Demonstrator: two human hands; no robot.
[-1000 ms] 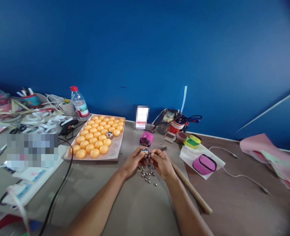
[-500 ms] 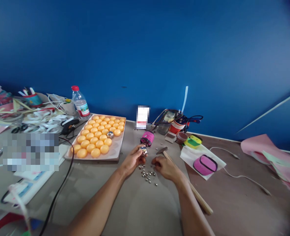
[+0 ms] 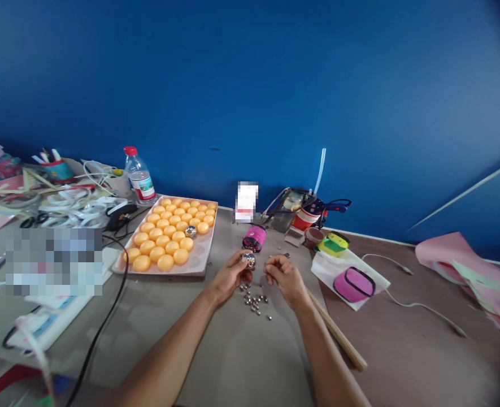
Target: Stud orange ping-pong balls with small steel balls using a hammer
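Observation:
My left hand (image 3: 227,278) is closed around a small ball covered in shiny silver pieces (image 3: 250,260). My right hand (image 3: 287,278), a short way to the right of the ball, is closed in a pinch; whatever the fingertips hold is too small to make out. Several loose silver beads or studs (image 3: 253,303) lie scattered on the table just below both hands. A hammer with a wooden handle (image 3: 338,334) lies under my right forearm, its head mostly hidden behind the hand. Beyond the left hand lies a magenta pouch (image 3: 255,238) with its dark opening facing me.
At left, a tray (image 3: 207,249) carries rows of orange balls and one silver-covered ball (image 3: 190,231). A plastic bottle (image 3: 140,180) stands behind it, near a black cable (image 3: 105,314) and a power strip (image 3: 59,322). At right lies a pink mesh case (image 3: 353,284) on white paper.
My right hand has moved up and slightly right, away from the loose silver pieces, and now covers most of the hammer head. My left hand keeps hold of the ball, nearly in place.

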